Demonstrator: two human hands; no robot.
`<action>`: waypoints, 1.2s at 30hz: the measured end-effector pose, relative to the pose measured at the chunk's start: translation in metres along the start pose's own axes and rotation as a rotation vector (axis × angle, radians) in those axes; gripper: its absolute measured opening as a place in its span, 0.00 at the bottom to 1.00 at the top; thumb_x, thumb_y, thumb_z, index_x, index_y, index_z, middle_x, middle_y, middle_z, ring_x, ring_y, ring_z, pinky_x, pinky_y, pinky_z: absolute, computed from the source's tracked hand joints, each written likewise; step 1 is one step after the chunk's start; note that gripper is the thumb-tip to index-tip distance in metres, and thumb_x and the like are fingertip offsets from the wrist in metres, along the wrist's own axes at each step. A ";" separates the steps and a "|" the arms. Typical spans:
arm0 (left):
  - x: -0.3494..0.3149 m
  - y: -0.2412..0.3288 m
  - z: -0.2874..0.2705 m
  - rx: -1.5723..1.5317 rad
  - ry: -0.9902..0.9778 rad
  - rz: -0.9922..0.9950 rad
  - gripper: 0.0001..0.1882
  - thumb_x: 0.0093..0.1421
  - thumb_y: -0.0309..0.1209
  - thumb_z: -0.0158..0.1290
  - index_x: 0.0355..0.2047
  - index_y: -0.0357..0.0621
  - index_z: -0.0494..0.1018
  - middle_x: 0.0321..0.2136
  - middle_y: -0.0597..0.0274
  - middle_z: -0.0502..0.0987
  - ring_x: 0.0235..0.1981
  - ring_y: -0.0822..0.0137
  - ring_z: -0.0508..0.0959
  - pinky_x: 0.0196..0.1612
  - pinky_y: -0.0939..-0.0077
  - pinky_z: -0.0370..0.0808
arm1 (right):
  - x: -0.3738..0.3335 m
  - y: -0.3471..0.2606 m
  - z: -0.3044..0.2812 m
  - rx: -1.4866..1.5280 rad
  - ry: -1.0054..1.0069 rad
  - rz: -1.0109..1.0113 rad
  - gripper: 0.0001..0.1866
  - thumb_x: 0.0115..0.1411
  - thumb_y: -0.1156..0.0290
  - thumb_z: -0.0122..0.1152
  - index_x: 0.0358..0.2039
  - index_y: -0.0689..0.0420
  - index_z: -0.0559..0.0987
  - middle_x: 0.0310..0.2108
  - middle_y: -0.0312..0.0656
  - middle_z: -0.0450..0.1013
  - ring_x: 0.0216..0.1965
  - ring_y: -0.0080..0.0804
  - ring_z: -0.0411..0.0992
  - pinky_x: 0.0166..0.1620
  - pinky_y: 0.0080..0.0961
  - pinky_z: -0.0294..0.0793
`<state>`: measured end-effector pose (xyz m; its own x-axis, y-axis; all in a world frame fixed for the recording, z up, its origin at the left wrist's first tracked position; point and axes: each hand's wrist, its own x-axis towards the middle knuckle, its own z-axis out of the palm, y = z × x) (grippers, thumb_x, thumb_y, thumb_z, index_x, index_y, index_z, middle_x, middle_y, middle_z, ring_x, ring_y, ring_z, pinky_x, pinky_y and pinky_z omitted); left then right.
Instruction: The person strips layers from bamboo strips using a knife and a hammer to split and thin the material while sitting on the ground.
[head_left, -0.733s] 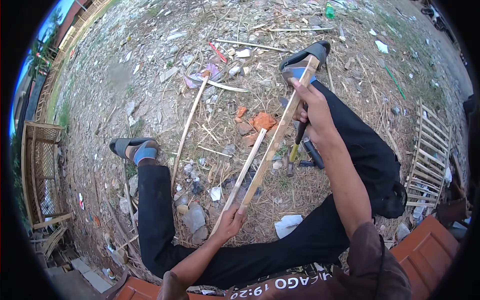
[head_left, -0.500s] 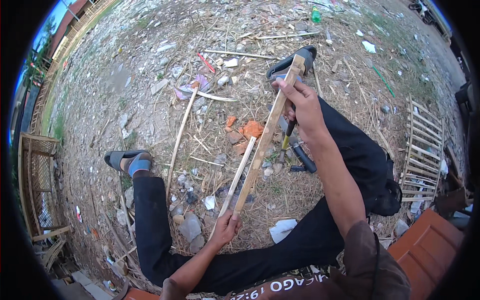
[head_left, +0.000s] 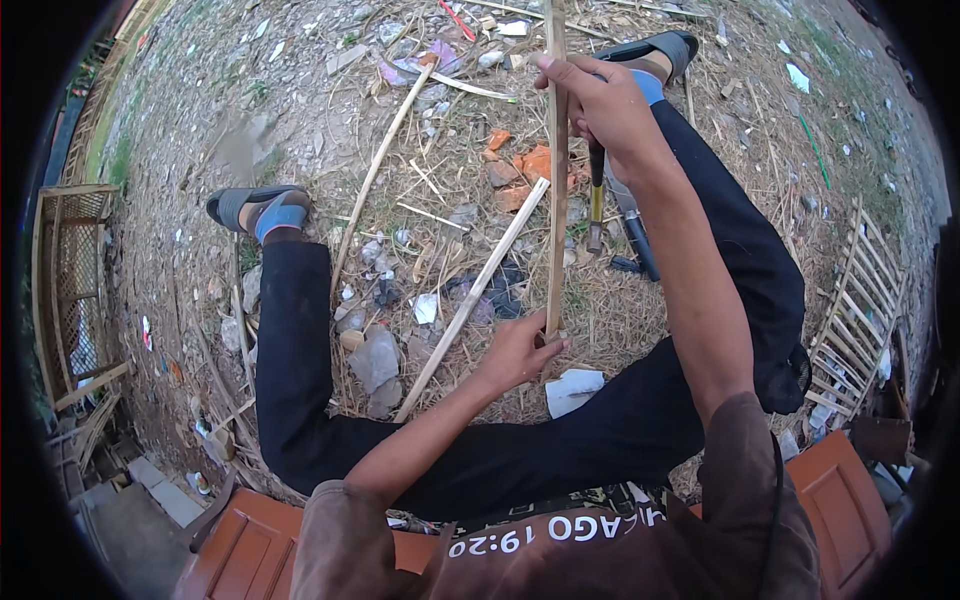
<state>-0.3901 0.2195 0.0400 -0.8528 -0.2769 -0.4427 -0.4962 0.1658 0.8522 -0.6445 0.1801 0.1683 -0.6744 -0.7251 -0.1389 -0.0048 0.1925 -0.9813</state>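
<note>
A long bamboo strip [head_left: 558, 200] stands nearly straight up and down in the head view, its top running past the upper edge. My right hand [head_left: 612, 110] grips its upper part, thumb and fingers wrapped round it. At the lower end, my left hand [head_left: 520, 352] is closed on the strip with the thumb pointing right. Below my right hand lies a hammer [head_left: 597, 205] with a black and yellow handle, partly hidden by that hand. Beside it rests a large knife [head_left: 640, 243] with a black handle. A second pale strip [head_left: 475, 295] slants on the ground left of the held one.
Broken orange bricks [head_left: 537, 163] lie between my spread legs, among straw, stones and litter. Another long strip [head_left: 385, 165] lies farther left. A slatted bamboo rack [head_left: 858, 310] is at the right, a lattice frame [head_left: 78, 290] at the left. An orange panelled board [head_left: 245, 545] is beneath me.
The held bamboo strip has swung from a slant to nearly upright, and its lower end has moved right with my left hand. The view has tilted, so ground objects appear higher.
</note>
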 end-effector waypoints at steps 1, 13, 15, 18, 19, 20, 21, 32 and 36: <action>0.002 0.007 -0.001 0.126 -0.017 -0.077 0.18 0.59 0.38 0.62 0.41 0.36 0.76 0.24 0.51 0.79 0.26 0.59 0.82 0.32 0.66 0.76 | 0.005 -0.003 0.004 -0.068 -0.005 -0.052 0.19 0.66 0.54 0.58 0.34 0.59 0.81 0.11 0.25 0.54 0.15 0.13 0.53 0.23 0.17 0.54; 0.050 0.029 0.038 -0.362 0.020 0.024 0.17 0.62 0.36 0.60 0.43 0.34 0.76 0.28 0.58 0.82 0.30 0.73 0.82 0.35 0.73 0.79 | 0.031 -0.012 0.036 -0.282 -0.180 -0.278 0.17 0.57 0.62 0.57 0.33 0.67 0.82 0.26 0.47 0.77 0.30 0.32 0.73 0.37 0.32 0.71; 0.062 0.028 0.054 -0.400 0.027 -0.009 0.16 0.62 0.36 0.60 0.42 0.34 0.76 0.27 0.59 0.81 0.28 0.74 0.81 0.33 0.74 0.79 | 0.032 -0.001 0.037 -0.302 -0.140 -0.269 0.17 0.56 0.63 0.58 0.32 0.66 0.82 0.25 0.45 0.77 0.30 0.32 0.73 0.36 0.30 0.71; 0.069 0.020 0.086 -0.400 0.024 -0.013 0.15 0.61 0.36 0.61 0.39 0.34 0.78 0.26 0.59 0.81 0.25 0.74 0.80 0.31 0.75 0.78 | 0.009 -0.017 0.039 -0.339 -0.174 0.050 0.16 0.58 0.64 0.58 0.35 0.64 0.83 0.29 0.45 0.79 0.31 0.31 0.74 0.35 0.28 0.72; 0.071 0.022 0.094 -0.442 0.013 -0.016 0.15 0.61 0.36 0.61 0.38 0.34 0.78 0.26 0.60 0.81 0.24 0.74 0.80 0.31 0.75 0.78 | 0.011 -0.009 0.040 -0.341 -0.181 0.062 0.16 0.58 0.64 0.58 0.35 0.64 0.83 0.29 0.45 0.79 0.31 0.31 0.74 0.35 0.28 0.72; 0.072 0.022 0.102 -0.484 0.003 -0.021 0.15 0.61 0.36 0.61 0.38 0.33 0.78 0.26 0.60 0.81 0.24 0.74 0.79 0.30 0.75 0.77 | 0.017 0.003 0.042 -0.305 -0.176 0.028 0.16 0.58 0.63 0.58 0.36 0.64 0.83 0.31 0.46 0.79 0.33 0.32 0.74 0.36 0.28 0.72; 0.072 0.026 0.106 -0.525 -0.017 -0.020 0.15 0.61 0.36 0.61 0.37 0.33 0.78 0.25 0.60 0.81 0.24 0.75 0.79 0.30 0.76 0.77 | 0.021 0.010 0.041 -0.272 -0.158 -0.005 0.17 0.57 0.63 0.58 0.38 0.64 0.83 0.32 0.47 0.79 0.34 0.33 0.75 0.37 0.28 0.72; 0.056 0.003 0.138 -0.393 -0.057 -0.165 0.17 0.60 0.39 0.61 0.34 0.33 0.80 0.27 0.53 0.82 0.25 0.65 0.82 0.32 0.68 0.77 | 0.010 0.023 0.023 -0.125 -0.161 -0.096 0.15 0.60 0.64 0.56 0.38 0.63 0.80 0.32 0.41 0.74 0.32 0.29 0.69 0.36 0.27 0.68; 0.061 0.001 0.145 -0.093 -0.127 -0.063 0.20 0.60 0.43 0.59 0.34 0.33 0.80 0.25 0.46 0.80 0.25 0.55 0.81 0.35 0.63 0.76 | 0.017 0.028 0.017 -0.195 -0.111 -0.127 0.15 0.60 0.64 0.56 0.38 0.63 0.80 0.34 0.42 0.75 0.34 0.28 0.69 0.37 0.26 0.67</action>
<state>-0.4663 0.3401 -0.0262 -0.8369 -0.1613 -0.5230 -0.5375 0.0621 0.8410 -0.6437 0.1618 0.1365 -0.5739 -0.8179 -0.0407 -0.2339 0.2113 -0.9490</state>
